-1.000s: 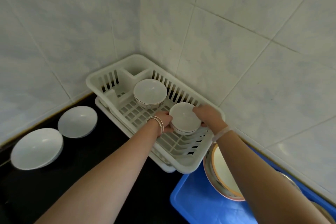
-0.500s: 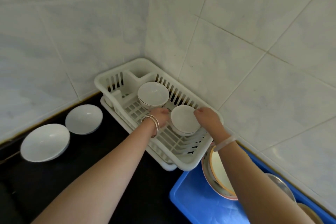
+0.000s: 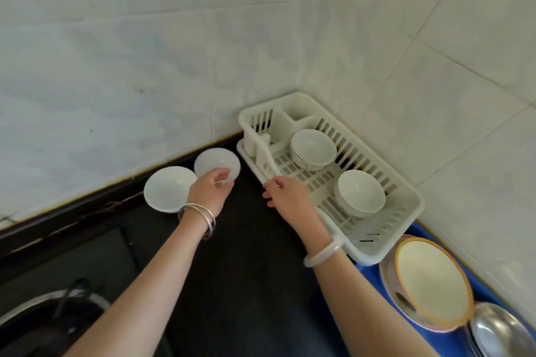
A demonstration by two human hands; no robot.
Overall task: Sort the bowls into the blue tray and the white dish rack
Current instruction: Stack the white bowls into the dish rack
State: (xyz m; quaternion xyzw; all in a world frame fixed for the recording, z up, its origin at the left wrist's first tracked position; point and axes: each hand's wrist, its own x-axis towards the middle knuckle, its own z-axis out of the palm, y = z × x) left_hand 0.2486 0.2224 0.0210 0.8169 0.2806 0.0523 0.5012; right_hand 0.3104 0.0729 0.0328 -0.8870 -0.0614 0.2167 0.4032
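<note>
Bowls: the near rack bowl (image 3: 361,193) is now sitting free in the rack (image 3: 406,197), upright, toward the tray end; half a second ago both hands were clamped on it, so that placement is looking done. A second stack of bowls (image 3: 313,146) is sitting further back in the rack, apart from the first. Both hands are coming off and swinging left. Left hand (image 3: 210,193) is reaching over the two bowls still on the tabletop (image 3: 246,240): grip is partly apart, fingertips (image 3: 222,178) closing over the near rim of the small bowl (image 3: 216,164), not yet clamped as far as I can tell. The wide bowl (image 3: 169,193) is lying just beside it, rims touching or nearly so, partly under the left wrist. Right hand (image 3: 290,198) is hovering beside the rack's front rim, grip apart and holding nothing. Tray (image 3: 374,275) is at the right edge, already carrying a plate (image 3: 432,281) leaning on another dish, plus a steel bowl (image 3: 504,330) at the corner. Judging from this: two bowls left to sort, small one next. Next move is needing a firm pinch on that rim without nudging the wide bowl beside it. Which bin it is going to, I cannot tell.
</note>
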